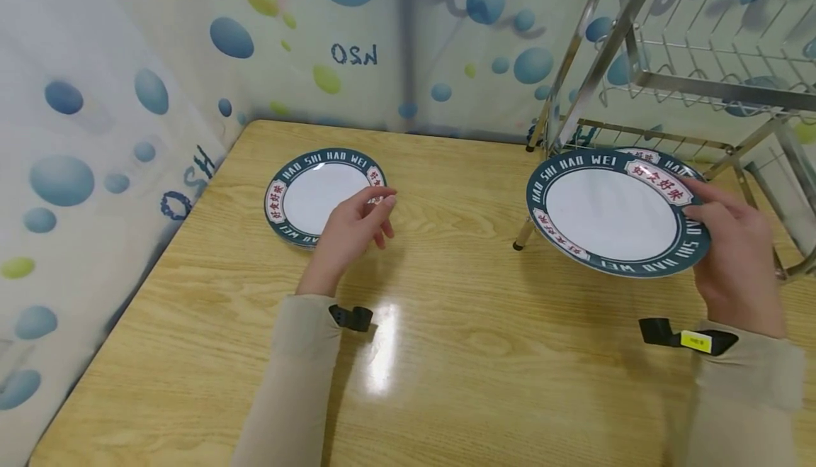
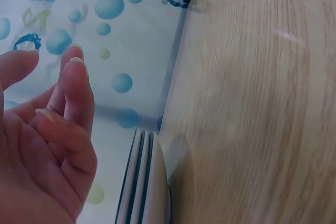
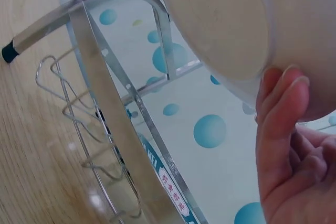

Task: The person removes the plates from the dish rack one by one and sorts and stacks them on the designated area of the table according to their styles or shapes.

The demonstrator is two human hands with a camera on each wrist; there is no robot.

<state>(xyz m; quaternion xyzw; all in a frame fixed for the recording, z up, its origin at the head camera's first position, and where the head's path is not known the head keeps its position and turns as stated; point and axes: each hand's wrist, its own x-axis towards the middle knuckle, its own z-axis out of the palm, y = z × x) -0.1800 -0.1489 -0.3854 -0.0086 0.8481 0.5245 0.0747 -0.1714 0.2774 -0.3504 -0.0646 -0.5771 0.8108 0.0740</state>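
Note:
My right hand (image 1: 736, 247) grips a round plate (image 1: 612, 212) by its right edge, thumb near the rim and fingers against its underside. The plate has a white middle and a dark green rim with lettering and red characters; its pale underside shows in the right wrist view. Over the right edge of a stack of matching plates (image 1: 319, 201) hovers my left hand (image 1: 357, 229), fingers loosely bent and holding nothing. Seen edge-on in the left wrist view, the stacked plates (image 2: 140, 182) lie on the table below that hand. Another matching plate (image 3: 170, 184) stands in the rack, mostly hidden behind the held one in the head view.
A metal dish rack (image 1: 707, 84) with wire tiers stands at the right, its lower basket and legs close to the held plate. Under everything is a wood-grain table (image 1: 446, 382). A patterned curtain-like backdrop (image 1: 433, 42) borders the back and left.

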